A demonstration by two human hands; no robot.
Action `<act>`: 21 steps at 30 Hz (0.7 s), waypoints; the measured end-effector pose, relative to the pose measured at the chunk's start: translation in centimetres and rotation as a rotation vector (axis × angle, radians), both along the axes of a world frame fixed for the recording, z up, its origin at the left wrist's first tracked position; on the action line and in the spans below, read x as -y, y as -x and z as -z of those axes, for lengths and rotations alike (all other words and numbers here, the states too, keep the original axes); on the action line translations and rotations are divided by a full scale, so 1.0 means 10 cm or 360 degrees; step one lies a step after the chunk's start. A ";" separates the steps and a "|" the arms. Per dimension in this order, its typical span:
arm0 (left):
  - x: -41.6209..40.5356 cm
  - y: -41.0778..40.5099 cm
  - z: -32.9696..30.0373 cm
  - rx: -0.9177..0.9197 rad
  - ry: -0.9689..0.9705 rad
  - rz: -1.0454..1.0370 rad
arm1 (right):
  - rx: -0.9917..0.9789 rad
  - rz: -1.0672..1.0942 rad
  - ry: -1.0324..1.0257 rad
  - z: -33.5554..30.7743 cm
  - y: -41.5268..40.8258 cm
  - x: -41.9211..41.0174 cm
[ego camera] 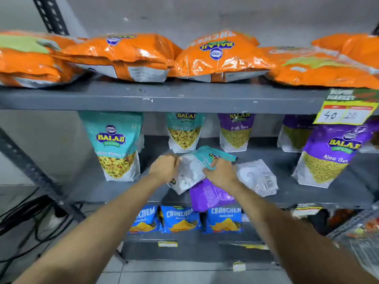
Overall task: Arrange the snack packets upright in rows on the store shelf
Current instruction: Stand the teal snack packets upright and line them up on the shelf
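Grey metal shelving fills the view, and the middle shelf (82, 187) serves as the landmark. Near its front centre, a teal Khatta Mitha packet (194, 167) is held tilted, back side up, by both hands: the left hand (164, 167) is closed on its left edge, the right hand (221, 171) on its right. Beneath it a purple packet (211, 194) lies flat, overhanging the shelf's front edge. Upright teal and purple Aloo Sev packets (328, 156) stand along the shelf. Orange bags (221, 56) lie above it, blue Crunchem packs (180, 219) below.
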State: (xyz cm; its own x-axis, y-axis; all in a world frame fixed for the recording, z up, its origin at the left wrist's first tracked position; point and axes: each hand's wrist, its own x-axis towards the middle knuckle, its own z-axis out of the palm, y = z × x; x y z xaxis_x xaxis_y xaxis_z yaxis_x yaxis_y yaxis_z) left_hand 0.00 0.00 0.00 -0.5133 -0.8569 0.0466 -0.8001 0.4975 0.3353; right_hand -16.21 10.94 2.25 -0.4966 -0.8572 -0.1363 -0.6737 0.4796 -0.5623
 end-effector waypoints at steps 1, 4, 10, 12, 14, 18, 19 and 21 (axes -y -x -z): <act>0.11 0.01 0.06 -0.0017 -0.0059 -0.0023 | 0.0134 0.0054 -0.0042 0.10 -0.01 0.11; 0.37 0.04 0.11 -0.0257 -0.0482 -0.0251 | 0.1060 0.0386 -0.0128 0.19 -0.11 0.31; 0.75 0.02 0.28 -0.0752 -0.1679 -0.0322 | 0.1672 0.0694 -0.0131 0.55 -0.26 0.61; 0.79 0.01 0.30 -0.0737 -0.1891 -0.0280 | 0.1760 0.0795 0.0013 0.70 -0.35 0.68; 0.81 0.00 0.30 -0.0798 -0.2030 -0.0314 | 0.1741 0.0849 0.0131 0.82 -0.39 0.72; 0.76 -0.04 0.33 -0.0839 -0.2112 -0.0331 | 0.1661 0.0909 0.0212 0.87 -0.41 0.69; 0.73 -0.06 0.34 -0.0862 -0.2108 -0.0348 | 0.1657 0.0920 0.0246 0.87 -0.43 0.65; 0.63 -0.12 0.34 -0.0902 -0.2075 -0.0348 | 0.1652 0.0938 0.0382 0.99 -0.41 0.60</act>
